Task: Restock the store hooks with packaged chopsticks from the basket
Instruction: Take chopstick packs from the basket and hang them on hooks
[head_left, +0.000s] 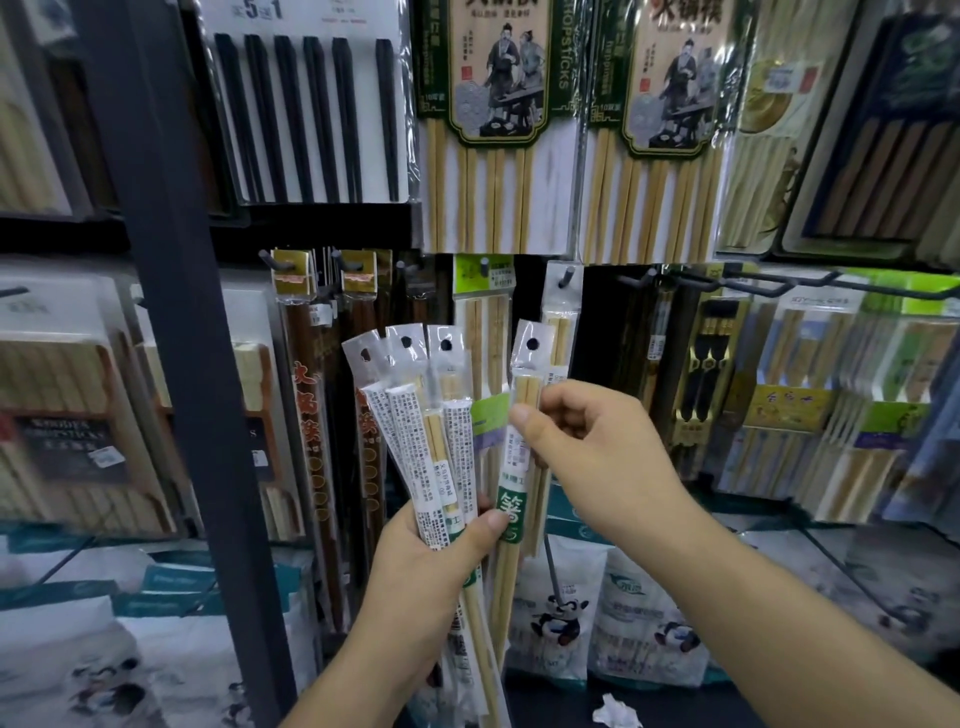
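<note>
My left hand (426, 561) grips a fanned bundle of chopstick packs (431, 415), clear sleeves with white labels and punched hang holes at the top. One more pack (522, 395) of pale bamboo chopsticks with a green band stands at the bundle's right side, pinched near its top by my right hand (582, 431). Just above it a dark store hook (566, 275) carries a matching pack (561, 322). The basket is out of view.
A dark upright post (176, 312) stands to the left. Hooks hold brown chopstick packs (306, 415), green-headed packs (483, 312) and large bamboo sets (493, 130) above. An empty double hook (779, 283) juts out at the right. Panda-printed bags (561, 613) sit on the lower shelf.
</note>
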